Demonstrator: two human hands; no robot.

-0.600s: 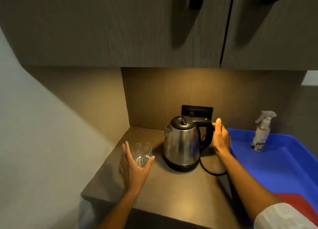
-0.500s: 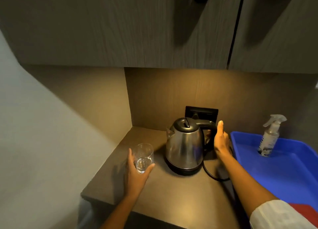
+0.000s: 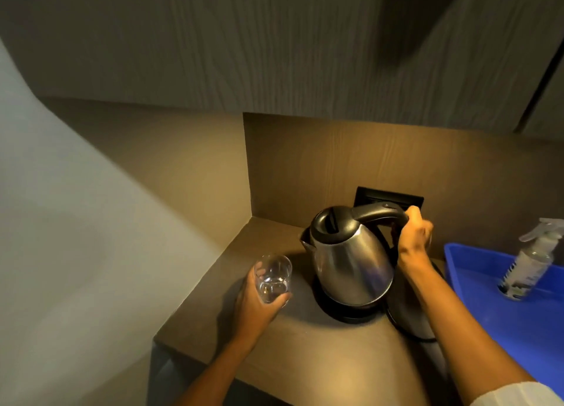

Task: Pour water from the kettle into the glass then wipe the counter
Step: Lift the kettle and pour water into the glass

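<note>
We log site as home kitchenette or pantry nook. Evidence: dark wood-grain counter (image 3: 305,353), matching wall cabinets (image 3: 213,39) overhead, under-cabinet light, wall socket (image 3: 393,198), steel kettle (image 3: 348,253) on base, glass (image 3: 273,277), blue tray (image 3: 518,308) with spray bottle (image 3: 531,262).

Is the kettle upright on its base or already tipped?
Tipped: the kettle leans spout-down toward the glass, right hand gripping its handle.

Both arms reach forward, each hand closed in a grip.
The left hand (image 3: 259,298) wraps the glass (image 3: 273,279) left of the kettle (image 3: 348,259); the right hand (image 3: 415,237) clasps the kettle's handle.
</note>
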